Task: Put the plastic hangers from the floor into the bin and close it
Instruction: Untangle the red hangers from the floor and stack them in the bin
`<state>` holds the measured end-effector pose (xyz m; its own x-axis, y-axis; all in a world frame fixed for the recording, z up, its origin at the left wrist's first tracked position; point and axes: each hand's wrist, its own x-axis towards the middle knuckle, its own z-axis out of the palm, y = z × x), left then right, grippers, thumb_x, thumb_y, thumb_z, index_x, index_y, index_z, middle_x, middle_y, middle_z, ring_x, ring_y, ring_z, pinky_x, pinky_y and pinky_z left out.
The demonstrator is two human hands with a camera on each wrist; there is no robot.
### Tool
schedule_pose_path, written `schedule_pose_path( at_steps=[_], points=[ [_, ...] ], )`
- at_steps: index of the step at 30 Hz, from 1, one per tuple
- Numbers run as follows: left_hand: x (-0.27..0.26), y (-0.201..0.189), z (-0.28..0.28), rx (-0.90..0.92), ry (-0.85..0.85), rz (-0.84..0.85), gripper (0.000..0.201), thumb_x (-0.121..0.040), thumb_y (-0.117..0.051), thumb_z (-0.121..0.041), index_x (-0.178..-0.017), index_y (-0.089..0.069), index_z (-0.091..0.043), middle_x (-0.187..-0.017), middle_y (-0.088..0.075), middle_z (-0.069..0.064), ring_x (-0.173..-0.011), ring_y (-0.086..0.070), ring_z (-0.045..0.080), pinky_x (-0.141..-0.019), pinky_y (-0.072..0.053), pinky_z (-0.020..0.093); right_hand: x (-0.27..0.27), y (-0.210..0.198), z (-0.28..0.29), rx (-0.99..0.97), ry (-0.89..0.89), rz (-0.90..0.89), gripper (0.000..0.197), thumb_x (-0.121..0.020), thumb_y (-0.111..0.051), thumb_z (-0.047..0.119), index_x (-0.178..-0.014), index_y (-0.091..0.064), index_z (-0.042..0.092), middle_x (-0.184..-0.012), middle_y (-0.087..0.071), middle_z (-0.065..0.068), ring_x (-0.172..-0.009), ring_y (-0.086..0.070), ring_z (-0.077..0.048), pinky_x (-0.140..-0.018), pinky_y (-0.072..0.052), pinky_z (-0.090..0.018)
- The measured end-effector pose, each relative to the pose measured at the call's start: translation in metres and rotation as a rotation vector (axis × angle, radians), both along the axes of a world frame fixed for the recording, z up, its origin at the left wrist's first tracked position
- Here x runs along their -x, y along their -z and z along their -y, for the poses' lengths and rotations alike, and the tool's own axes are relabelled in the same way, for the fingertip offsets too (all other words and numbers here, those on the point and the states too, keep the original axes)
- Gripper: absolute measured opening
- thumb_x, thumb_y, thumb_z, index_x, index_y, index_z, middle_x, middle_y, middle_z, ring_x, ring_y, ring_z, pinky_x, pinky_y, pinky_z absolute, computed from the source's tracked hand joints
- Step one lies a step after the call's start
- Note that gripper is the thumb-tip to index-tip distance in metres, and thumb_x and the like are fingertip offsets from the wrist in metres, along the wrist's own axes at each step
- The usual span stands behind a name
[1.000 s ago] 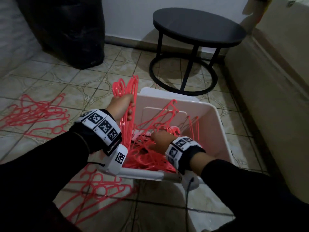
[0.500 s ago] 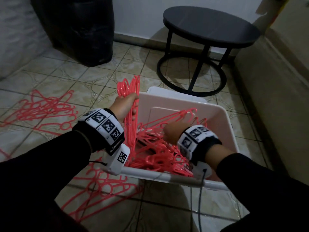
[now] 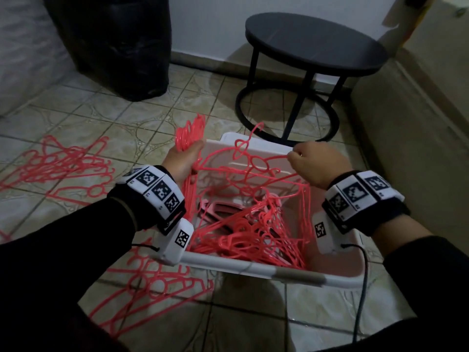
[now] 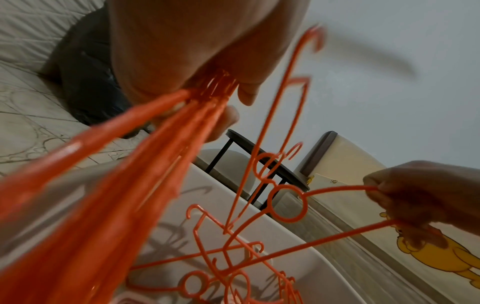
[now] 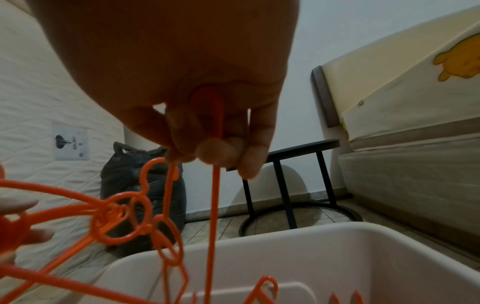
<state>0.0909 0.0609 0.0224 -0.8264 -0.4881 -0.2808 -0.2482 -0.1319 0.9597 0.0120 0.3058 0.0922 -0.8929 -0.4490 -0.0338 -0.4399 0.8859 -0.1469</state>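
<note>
Both hands' grip holds hangers over bin; stool and bag behind.

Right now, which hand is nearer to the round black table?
Right. The right hand is over the bin's far right corner, just in front of the table. The left hand is at the bin's left wall, farther off.
</note>
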Motion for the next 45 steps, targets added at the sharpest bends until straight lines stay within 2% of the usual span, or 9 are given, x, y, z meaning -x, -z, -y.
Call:
schedule_pose_path(
  at_steps=[6,12,17,19,21,24,30,40,45],
  points=[
    [0.001,-0.006,-0.021,-0.208,0.080,0.071,0.036,-0.085,-0.059,-0.055,-0.090,-0.059,-0.019,-0.074,-0.056,0.000,-0.060,-0.065,0.013,-0.049,-0.057,0.026,-0.011,0.000,-0.009,0.105,-0.024,-0.135,0.029,-0.089,-0.043,0.031,-0.077,-0.062,0.013,-0.067,-0.057,-0.004,-0.067,-0.054,-0.027,-0.056,-0.036,-0.030],
    [0.001,-0.013,-0.035,-0.311,0.224,0.185,0.090,-0.064,-0.068,-0.072,-0.123,-0.055,-0.006,-0.077,-0.061,0.012,-0.053,-0.066,0.019,-0.052,-0.056,0.032,-0.035,-0.006,-0.001,-0.096,-0.168,-0.343,0.026,-0.090,-0.040,0.035,-0.085,-0.056,0.015,-0.069,-0.053,-0.006,-0.070,-0.055,-0.032,-0.048,-0.022,-0.029],
    [0.000,-0.009,-0.046,-0.323,0.246,0.216,0.087,-0.058,-0.082,-0.056,-0.131,-0.052,-0.018,-0.108,-0.068,0.007,-0.078,-0.072,0.029,-0.064,-0.058,0.044,-0.061,-0.016,0.012,-0.167,-0.248,-0.355,0.024,-0.092,-0.036,0.033,-0.090,-0.052,0.015,-0.066,-0.040,-0.002,-0.070,-0.054,-0.033,-0.046,-0.014,-0.028],
    [0.000,-0.012,-0.051,-0.366,0.239,0.202,0.057,-0.075,-0.078,-0.036,-0.119,-0.056,-0.007,-0.105,-0.066,0.013,-0.076,-0.072,0.028,-0.061,-0.060,0.045,-0.069,-0.017,0.016,-0.177,-0.294,-0.366,0.022,-0.093,-0.036,0.033,-0.091,-0.051,0.017,-0.077,-0.054,-0.007,-0.080,-0.060,-0.033,-0.049,-0.018,-0.029],
    [0.001,-0.012,-0.054,-0.376,0.199,0.190,0.011,-0.090,-0.061,-0.012,-0.090,-0.054,-0.003,-0.069,-0.063,0.012,-0.054,-0.067,0.019,-0.054,-0.060,0.037,-0.073,-0.015,0.019,-0.141,-0.314,-0.347,0.017,-0.093,-0.037,0.033,-0.085,-0.044,0.020,-0.088,-0.062,-0.009,-0.084,-0.061,-0.033,-0.058,-0.026,-0.031],
    [0.006,-0.007,-0.054,-0.343,0.122,0.175,0.017,-0.093,-0.049,-0.003,-0.076,-0.048,-0.004,-0.040,-0.051,0.004,-0.039,-0.060,0.011,-0.049,-0.056,0.029,-0.070,-0.009,0.019,-0.101,-0.294,-0.298,0.017,-0.092,-0.038,0.033,-0.080,-0.039,0.020,-0.084,-0.061,-0.010,-0.082,-0.061,-0.034,-0.060,-0.028,-0.032],
    [0.005,0.009,-0.049,-0.333,0.084,0.217,0.011,-0.093,-0.059,-0.013,-0.088,-0.053,-0.006,-0.073,-0.055,0.009,-0.046,-0.066,0.014,-0.040,-0.052,0.026,-0.060,0.005,0.015,-0.074,-0.244,-0.156,0.027,-0.091,-0.039,0.034,-0.090,-0.057,0.015,-0.093,-0.063,-0.010,-0.088,-0.060,-0.033,-0.063,-0.034,-0.032],
    [0.006,0.003,-0.031,-0.193,0.007,0.132,0.042,-0.084,-0.065,-0.051,-0.068,-0.056,-0.013,-0.051,-0.057,0.003,-0.040,-0.052,0.014,-0.044,-0.045,0.022,-0.028,-0.010,-0.007,0.194,0.079,0.004,0.037,-0.080,-0.047,0.035,-0.070,-0.069,0.007,-0.062,-0.062,-0.013,-0.055,-0.059,-0.030,-0.053,-0.051,-0.035],
    [0.009,0.007,-0.036,-0.250,0.006,0.106,0.045,-0.082,-0.070,-0.044,-0.103,-0.060,-0.005,-0.083,-0.063,0.009,-0.056,-0.064,0.015,-0.049,-0.056,0.028,-0.029,-0.014,-0.008,0.264,-0.033,0.006,0.032,-0.080,-0.050,0.033,-0.069,-0.069,0.010,-0.057,-0.061,-0.011,-0.050,-0.057,-0.026,-0.050,-0.053,-0.038]
  ],
)
